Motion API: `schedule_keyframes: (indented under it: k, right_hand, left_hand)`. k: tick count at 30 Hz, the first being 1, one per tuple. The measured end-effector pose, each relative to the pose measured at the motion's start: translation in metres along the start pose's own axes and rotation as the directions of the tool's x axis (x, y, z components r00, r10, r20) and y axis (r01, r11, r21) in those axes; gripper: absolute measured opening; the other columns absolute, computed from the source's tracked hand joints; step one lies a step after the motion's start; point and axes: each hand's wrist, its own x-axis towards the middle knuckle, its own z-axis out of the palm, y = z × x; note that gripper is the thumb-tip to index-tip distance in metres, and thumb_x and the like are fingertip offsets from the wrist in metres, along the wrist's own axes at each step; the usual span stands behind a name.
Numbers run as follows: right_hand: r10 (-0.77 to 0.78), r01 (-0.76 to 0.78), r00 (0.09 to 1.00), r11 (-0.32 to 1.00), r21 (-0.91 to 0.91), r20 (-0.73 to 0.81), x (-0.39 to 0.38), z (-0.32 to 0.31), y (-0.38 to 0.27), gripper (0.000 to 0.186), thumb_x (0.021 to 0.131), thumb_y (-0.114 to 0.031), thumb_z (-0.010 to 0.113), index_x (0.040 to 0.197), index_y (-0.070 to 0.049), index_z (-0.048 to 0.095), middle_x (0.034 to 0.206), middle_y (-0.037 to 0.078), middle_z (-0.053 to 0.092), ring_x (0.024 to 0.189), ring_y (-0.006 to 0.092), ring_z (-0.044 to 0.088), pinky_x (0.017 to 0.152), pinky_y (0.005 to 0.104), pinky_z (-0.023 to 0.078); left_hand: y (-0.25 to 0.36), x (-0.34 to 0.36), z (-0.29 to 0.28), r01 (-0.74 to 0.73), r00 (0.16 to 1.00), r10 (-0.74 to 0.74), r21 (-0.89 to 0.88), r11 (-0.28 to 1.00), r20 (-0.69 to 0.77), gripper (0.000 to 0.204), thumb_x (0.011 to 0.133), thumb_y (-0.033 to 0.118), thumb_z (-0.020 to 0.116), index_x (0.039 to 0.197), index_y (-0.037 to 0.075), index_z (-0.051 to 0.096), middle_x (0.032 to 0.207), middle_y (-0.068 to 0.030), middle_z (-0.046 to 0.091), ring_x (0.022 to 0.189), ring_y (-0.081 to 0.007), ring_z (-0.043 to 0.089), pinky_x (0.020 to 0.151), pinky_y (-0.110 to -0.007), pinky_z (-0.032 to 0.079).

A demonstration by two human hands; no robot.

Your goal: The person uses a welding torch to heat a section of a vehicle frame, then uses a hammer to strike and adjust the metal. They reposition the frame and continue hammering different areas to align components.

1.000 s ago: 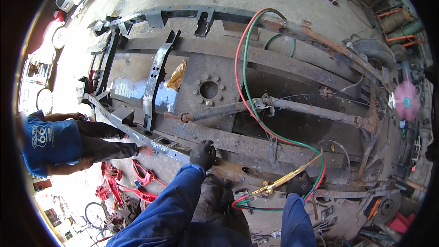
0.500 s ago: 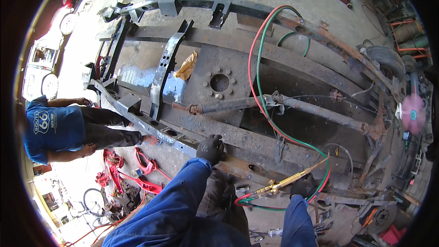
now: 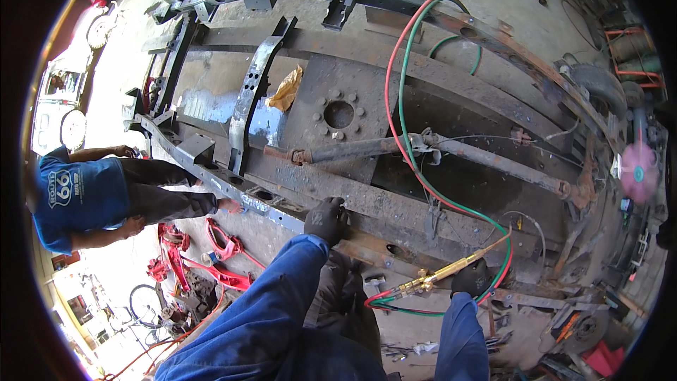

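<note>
My left hand (image 3: 326,221), in a black glove, is closed on the near rail of a long metal vehicle frame (image 3: 285,220). At the lower right my gloved right hand (image 3: 471,279) is closed on a brass cutting torch (image 3: 441,274), held at a slant above the near rail. Its thin tip points up and right. A red and green twin hose (image 3: 400,99) leaves the torch's left end, passes my right wrist and loops over the frame to the far rail. No flame shows at the tip. The undersides of both hands are hidden.
A rusty driveshaft (image 3: 345,149) lies inside the frame, near a dark crossmember (image 3: 254,92) and crumpled brown paper (image 3: 286,89). A person in a blue shirt (image 3: 88,194) stands at left, beside red metal parts (image 3: 173,257). A pink-bladed fan (image 3: 639,173) stands at right.
The view has shifted slightly. The torch and my right hand sit a little higher in the picture. My left hand stays on the rail.
</note>
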Motion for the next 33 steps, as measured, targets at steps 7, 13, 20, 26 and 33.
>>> schedule_keyframes:
  k: [7,13,20,26,33]
  right_hand:
    - [-0.011,0.005,0.995,0.998,0.056,0.1,0.003,0.001,0.009,0.029,0.102,-0.029,0.064,0.11,-0.004,0.075,0.105,0.024,0.075,0.096,0.045,0.07,0.082,0.0548,0.053]
    - [-0.074,0.043,0.996,0.861,0.506,0.04,-0.002,-0.015,0.026,0.036,0.11,-0.018,0.054,0.132,0.007,0.067,0.127,0.023,0.072,0.116,0.0353,0.069,0.102,0.0428,0.053]
    - [-0.039,0.095,0.994,0.778,0.621,-0.104,-0.081,-0.024,0.007,0.035,0.109,-0.016,0.058,0.138,0.005,0.06,0.134,0.022,0.065,0.124,0.0349,0.062,0.111,0.0462,0.046]
    - [-0.043,0.094,0.991,0.894,0.439,-0.125,-0.137,-0.044,-0.051,0.05,0.102,-0.02,0.07,0.145,0.002,0.055,0.139,0.027,0.062,0.13,0.0451,0.058,0.112,0.0528,0.044]
    - [-0.062,0.059,0.998,0.91,0.411,-0.005,-0.188,-0.086,-0.059,0.06,0.101,-0.026,0.071,0.152,-0.002,0.05,0.141,0.028,0.06,0.131,0.0464,0.056,0.111,0.0555,0.044]
  left_hand:
    - [-0.004,0.002,-0.001,-0.009,1.0,0.009,-0.032,0.999,0.005,0.033,0.097,0.022,0.066,0.126,0.008,0.071,0.121,-0.0201,0.072,0.107,-0.0414,0.072,0.094,-0.051,0.058]
    - [-0.004,0.003,-0.002,0.007,0.998,-0.005,-0.033,0.999,0.058,0.035,0.098,0.024,0.066,0.129,0.006,0.068,0.119,-0.0219,0.071,0.109,-0.0427,0.07,0.095,-0.053,0.056]
    - [-0.01,0.005,0.005,-0.02,0.999,0.019,0.017,1.0,0.048,0.037,0.099,0.027,0.064,0.131,0.01,0.07,0.125,-0.0209,0.072,0.11,-0.0415,0.072,0.096,-0.053,0.057]
    - [-0.008,0.004,0.01,-0.002,0.998,-0.001,0.055,0.998,0.058,0.033,0.1,0.027,0.064,0.129,0.013,0.071,0.124,-0.0179,0.073,0.109,-0.0411,0.072,0.092,-0.053,0.057]
    - [-0.016,0.005,0.017,-0.024,0.998,0.019,0.096,0.995,0.056,0.031,0.1,0.028,0.062,0.127,0.014,0.069,0.121,-0.0207,0.073,0.108,-0.0432,0.072,0.091,-0.055,0.057]
